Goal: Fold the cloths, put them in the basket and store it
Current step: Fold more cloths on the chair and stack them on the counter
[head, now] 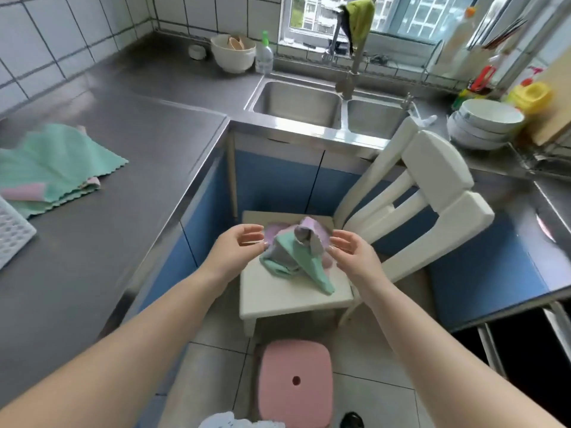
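Head view, largest first. Steel counter [123, 125], L-shaped: holds flat cloth stack [58, 168], mint over pink, w/ white basket [12, 233] touching at left edge — prob. staging for folded items. White chair [278, 291] betw. cabinets: seat serves as drop spot for crumpled cloths [296, 254], mint/grey/lilac, unfolded. Pink stool [295, 384] on floor, nearer the camera. Left hand [238, 245] & right hand [349, 251]: either side of pile, fingers spread wide, lightly curved, gripping nothing; tips near cloth, contact unclear. Likely about to lift one.
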`<state>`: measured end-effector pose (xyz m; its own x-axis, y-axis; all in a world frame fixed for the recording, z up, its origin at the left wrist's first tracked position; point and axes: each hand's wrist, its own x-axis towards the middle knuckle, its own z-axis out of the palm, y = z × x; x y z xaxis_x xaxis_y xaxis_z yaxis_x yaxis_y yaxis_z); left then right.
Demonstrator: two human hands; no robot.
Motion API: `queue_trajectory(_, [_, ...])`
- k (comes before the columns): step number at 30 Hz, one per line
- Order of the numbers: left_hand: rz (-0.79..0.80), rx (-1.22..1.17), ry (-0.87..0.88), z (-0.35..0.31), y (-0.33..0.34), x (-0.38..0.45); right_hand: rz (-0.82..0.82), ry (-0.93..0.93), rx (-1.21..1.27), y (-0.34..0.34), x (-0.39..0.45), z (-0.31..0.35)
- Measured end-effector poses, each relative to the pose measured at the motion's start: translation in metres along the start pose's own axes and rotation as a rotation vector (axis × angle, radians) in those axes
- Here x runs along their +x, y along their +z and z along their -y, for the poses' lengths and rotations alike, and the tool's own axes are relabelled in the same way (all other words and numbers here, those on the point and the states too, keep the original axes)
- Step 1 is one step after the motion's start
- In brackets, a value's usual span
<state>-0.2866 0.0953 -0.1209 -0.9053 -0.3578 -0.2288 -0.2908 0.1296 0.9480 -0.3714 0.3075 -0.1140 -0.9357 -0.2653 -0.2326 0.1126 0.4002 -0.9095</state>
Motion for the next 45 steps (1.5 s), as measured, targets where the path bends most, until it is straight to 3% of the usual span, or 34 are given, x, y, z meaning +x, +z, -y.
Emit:
queue_trajectory(9, [-0.168,-0.096,-0.116,-0.005,0.126,0.017,0.187,0.024,-0.089,-0.096,0.059,-0.064])
queue_trajectory(14, [-0.225,-0.137,-0.176,0.001,0.146,0.033,0.254,0.017,-0.145,-0.105,0.095,-0.076])
queue_trajectory(20, [-0.207,-0.132,-0.190,0.020,0.124,0.094,0.264,0.040,-0.172,-0.073,0.150,-0.080])
queue_trajectory(31, [0.091,-0.012,-0.283,0.085,0.101,0.252,0.115,0.181,-0.346,0.001,0.242,-0.124])
queue_trajectory(40, [0.051,0.329,-0.258,0.232,0.174,0.299,0.280,-0.044,-0.650,0.062,0.309,-0.265])
queue_trajectory(45, [-0.015,0.295,-0.106,0.286,0.200,0.332,0.233,-0.243,-0.648,0.086,0.338,-0.311])
